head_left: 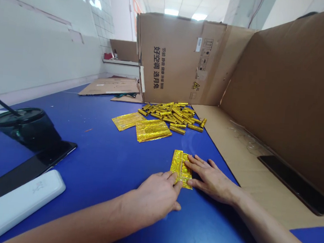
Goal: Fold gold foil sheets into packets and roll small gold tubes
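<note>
A shiny gold foil paper (178,160) lies on the blue table, folded, with a seam down its middle. My left hand (159,195) reaches in from the lower left and presses its fingertips on the paper's near edge; the thumb points right, off the sheet. On the right side of the same paper rests my right hand (212,179), fingers spread and laid flat. Neither hand grasps anything. Beyond them are flat stacks of gold foil paper (153,130) and a heap of rolled gold foil tubes (176,113).
A large cardboard box (181,62) stands behind the heap, its side wall running along the right. At left are a dark tumbler with a straw (28,127), a black phone (30,166) and a white case (21,203). A dark flat object (295,182) lies on the cardboard at right.
</note>
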